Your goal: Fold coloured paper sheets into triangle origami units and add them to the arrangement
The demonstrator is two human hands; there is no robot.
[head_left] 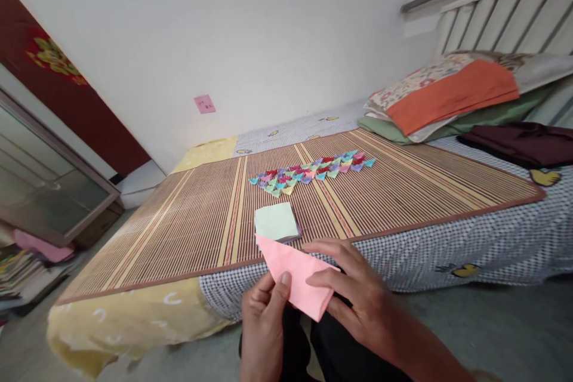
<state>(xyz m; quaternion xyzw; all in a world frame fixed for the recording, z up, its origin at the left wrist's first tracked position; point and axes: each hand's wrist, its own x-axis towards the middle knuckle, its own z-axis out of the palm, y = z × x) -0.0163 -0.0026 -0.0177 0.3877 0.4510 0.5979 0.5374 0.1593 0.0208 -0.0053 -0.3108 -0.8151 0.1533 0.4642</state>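
A folded pink paper [298, 274] is held up in front of the bed's edge. My left hand [267, 310] grips its lower left side, thumb on top. On its right part, my right hand [358, 289] has fingers laid over and under the paper, near the folded right end. Just beyond the paper's upper left tip lies a stack of square sheets [276, 221], pale green on top. Farther back, several small folded paper pieces [308, 173] in many colours lie in rows on the striped mat [192, 221].
Pillows [452, 95] and dark folded cloth [519, 142] lie on the bed's right side. A pink card [205, 104] is on the white wall. At the left stand a glass-fronted cabinet [40, 161] and a pile of books [22, 271].
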